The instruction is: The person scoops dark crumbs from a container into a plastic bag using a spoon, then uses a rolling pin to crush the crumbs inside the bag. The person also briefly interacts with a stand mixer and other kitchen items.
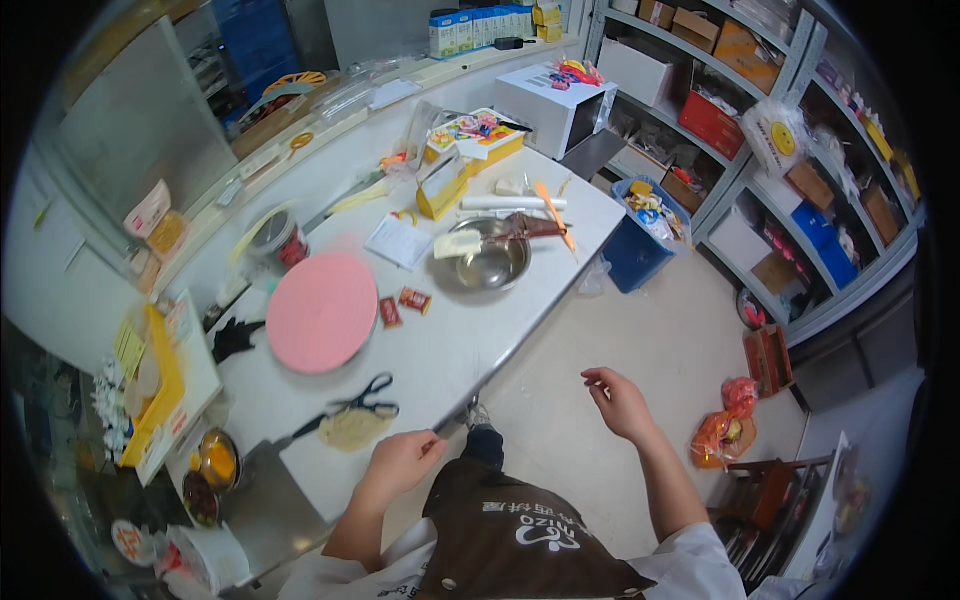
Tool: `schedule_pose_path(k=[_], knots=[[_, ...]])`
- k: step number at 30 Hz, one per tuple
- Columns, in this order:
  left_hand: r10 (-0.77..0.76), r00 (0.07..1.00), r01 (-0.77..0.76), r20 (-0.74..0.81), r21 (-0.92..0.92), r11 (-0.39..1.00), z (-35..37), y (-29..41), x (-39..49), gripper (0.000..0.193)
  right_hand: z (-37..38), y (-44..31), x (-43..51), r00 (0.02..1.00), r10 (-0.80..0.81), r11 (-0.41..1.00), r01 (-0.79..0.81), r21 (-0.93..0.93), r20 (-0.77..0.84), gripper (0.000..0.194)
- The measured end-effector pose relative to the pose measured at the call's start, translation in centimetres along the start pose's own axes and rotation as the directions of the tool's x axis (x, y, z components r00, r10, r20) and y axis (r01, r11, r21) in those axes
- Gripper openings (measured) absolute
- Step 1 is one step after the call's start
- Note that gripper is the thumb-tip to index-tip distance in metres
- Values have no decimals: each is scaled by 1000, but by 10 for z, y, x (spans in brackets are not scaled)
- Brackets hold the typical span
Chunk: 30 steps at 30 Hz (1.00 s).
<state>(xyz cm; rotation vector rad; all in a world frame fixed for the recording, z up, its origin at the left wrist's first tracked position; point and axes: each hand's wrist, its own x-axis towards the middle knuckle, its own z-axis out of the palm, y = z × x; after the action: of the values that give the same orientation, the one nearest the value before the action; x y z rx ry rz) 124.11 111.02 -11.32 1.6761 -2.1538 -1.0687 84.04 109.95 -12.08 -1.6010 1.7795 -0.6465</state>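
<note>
My left hand (405, 461) hangs by the table's near edge, its fingers curled under so that the palm is hidden. Over the floor at right, my right hand (621, 403) is loosely bent, fingers apart and nothing in it. Closest to the left hand on the white table (457, 341) are black-handled scissors (367, 397) and a pale, flat round piece (356, 429). Beyond them stands a pink round turntable (322, 313) beside two small red packets (403, 306). A steel mixing bowl (491, 274) carries a pale spatula (459, 244) and a dark-filled piping bag (525, 227) across its rim.
A blue waste bin (637, 251) stands past the table's right end, near a microwave (559, 105). Metal shelves (731, 169) with boxes line the right side. An orange plastic bag (724, 439) lies on the floor. At left are a yellow tray (161, 390) and food bowls (217, 459).
</note>
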Motion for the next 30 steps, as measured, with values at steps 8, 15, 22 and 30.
schedule_pose_path(k=[8, 15, 22, 30], knots=[[-107, 976, 102, 188, 31, 994, -32, 15, 185, 36, -33, 14, 250, 970, -243, 857, 213, -470, -4, 49], [-447, 888, 431, -113, -138, 892, -53, 22, 242, 35, -47, 45, 427, 938, -318, 810, 344, -475, 137, 54], [-674, 671, 624, -309, -256, 738, -115, 42, 348, 26, -67, -1, 610, 844, -489, 840, 524, -143, 219, 32], [-310, 699, 344, -645, -77, 936, -159, -14, 596, 41, 34, -109, 734, 491, -852, 485, 871, -81, 183, 50]])
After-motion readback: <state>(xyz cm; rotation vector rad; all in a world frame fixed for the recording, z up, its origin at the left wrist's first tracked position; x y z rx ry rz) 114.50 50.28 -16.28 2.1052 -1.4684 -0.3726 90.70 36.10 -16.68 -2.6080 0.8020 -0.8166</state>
